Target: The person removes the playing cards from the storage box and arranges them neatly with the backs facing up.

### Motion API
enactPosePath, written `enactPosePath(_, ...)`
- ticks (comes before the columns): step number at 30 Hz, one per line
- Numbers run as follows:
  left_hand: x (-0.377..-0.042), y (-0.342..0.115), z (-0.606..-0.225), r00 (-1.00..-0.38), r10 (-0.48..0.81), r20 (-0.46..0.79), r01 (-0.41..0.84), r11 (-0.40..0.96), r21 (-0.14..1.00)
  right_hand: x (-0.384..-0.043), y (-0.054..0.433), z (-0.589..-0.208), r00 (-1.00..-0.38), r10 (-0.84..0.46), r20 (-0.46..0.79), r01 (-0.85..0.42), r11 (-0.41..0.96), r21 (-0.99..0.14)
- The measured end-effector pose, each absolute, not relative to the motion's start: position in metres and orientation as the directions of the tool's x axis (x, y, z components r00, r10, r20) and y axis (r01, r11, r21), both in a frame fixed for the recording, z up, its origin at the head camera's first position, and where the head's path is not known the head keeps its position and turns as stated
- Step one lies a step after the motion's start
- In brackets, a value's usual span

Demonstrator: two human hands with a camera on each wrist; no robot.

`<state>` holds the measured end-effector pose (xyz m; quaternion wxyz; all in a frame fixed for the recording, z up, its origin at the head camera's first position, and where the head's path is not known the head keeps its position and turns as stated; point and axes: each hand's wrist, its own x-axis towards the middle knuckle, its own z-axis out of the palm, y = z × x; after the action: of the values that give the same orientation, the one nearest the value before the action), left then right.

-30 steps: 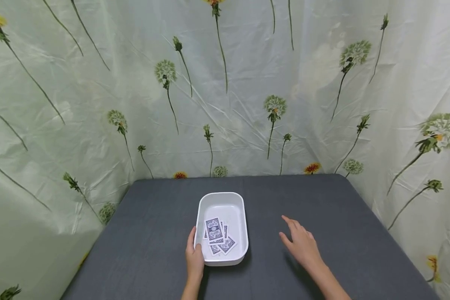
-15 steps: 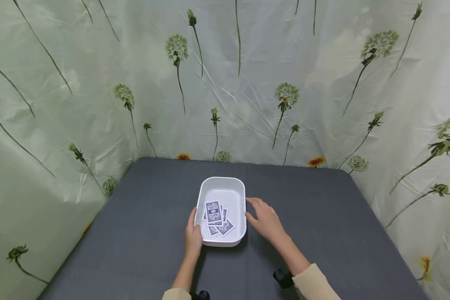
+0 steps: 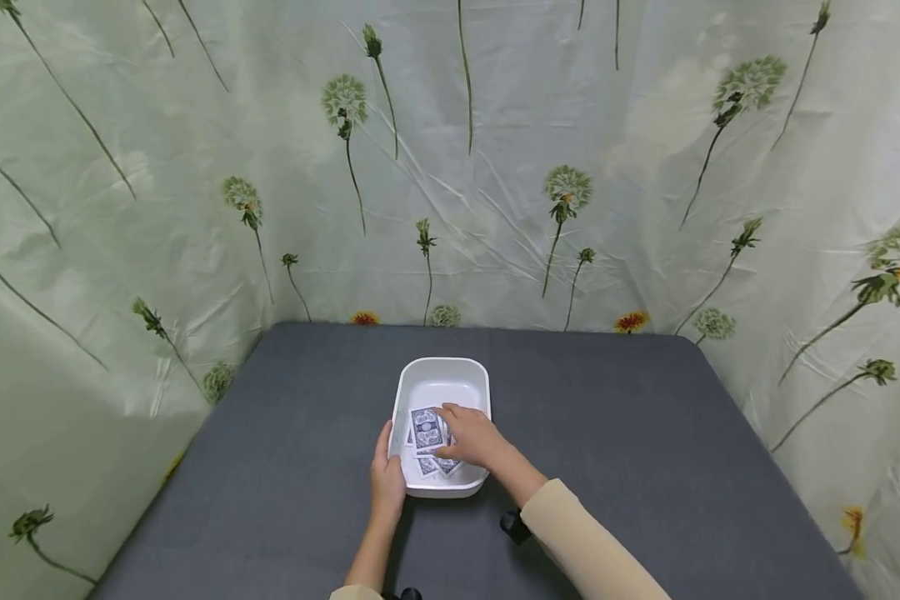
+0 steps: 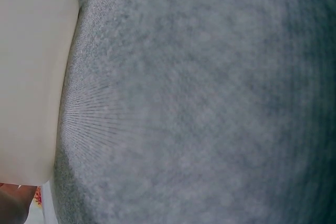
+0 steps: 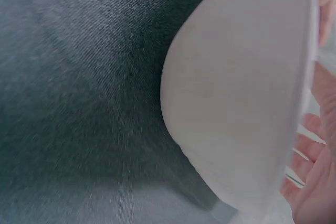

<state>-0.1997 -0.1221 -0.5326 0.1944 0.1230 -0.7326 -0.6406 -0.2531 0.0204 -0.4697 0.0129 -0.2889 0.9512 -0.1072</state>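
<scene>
Seen from the head, a dark grey cloth-covered worktop (image 3: 307, 442) fills the lower middle, its far corners rounded, with a pale, shiny, creased sheet (image 3: 487, 208) printed with green dandelions and orange flowers hanging behind it and at both sides. In the middle stands a white, rounded-rectangular tray (image 3: 444, 392) with smooth walls. In it overlap several blue-and-white patterned playing cards (image 3: 426, 429), backs up. The left hand (image 3: 387, 487) grips the tray's left side near the front, thumb at the rim. The right hand (image 3: 471, 437) reaches over the tray's right wall, thumb and fingers spread apart above the cards, partly covering them; contact cannot be told. A beige fabric sleeve (image 3: 588, 542) covers the right forearm, beside a small black device (image 3: 513, 527).

At the left wrist, finely textured grey cloth takes most of the view. The tray's smooth off-white wall runs down the left edge, with shadowed fingers (image 4: 16, 203) at its lower end.

At the right wrist, the tray's rounded outer wall curves over the cloth; fingers (image 5: 310, 148) show past its rim, though whose hand cannot be told
</scene>
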Motion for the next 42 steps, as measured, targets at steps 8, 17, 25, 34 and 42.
enactPosePath(8,-0.198,-0.12,-0.535,-0.893,-0.431,0.129,0.064,0.161,0.985,-0.265,0.001,-0.493,-0.833,-0.546,-0.088,-0.53,0.834,-0.156)
enactPosePath(17,-0.195,-0.118,-0.538,-0.897,-0.422,0.129,0.066,0.159,0.985,-0.261,-0.009,-0.507,-0.845,-0.493,-0.207,-0.47,0.869,-0.153)
enactPosePath(25,-0.192,-0.123,-0.537,-0.89,-0.435,0.136,0.071,0.163,0.984,-0.269,-0.015,-0.516,-0.856,-0.487,-0.173,-0.486,0.872,-0.052)
enactPosePath(34,-0.198,-0.126,-0.537,-0.885,-0.438,0.155,0.077,0.191,0.979,-0.27,-0.019,-0.497,-0.868,-0.451,-0.207,-0.463,0.887,0.007)
enactPosePath(42,-0.2,-0.123,-0.535,-0.895,-0.43,0.117,0.049,0.165,0.985,-0.269,-0.017,-0.491,-0.871,-0.436,-0.224,-0.448,0.894,0.002)
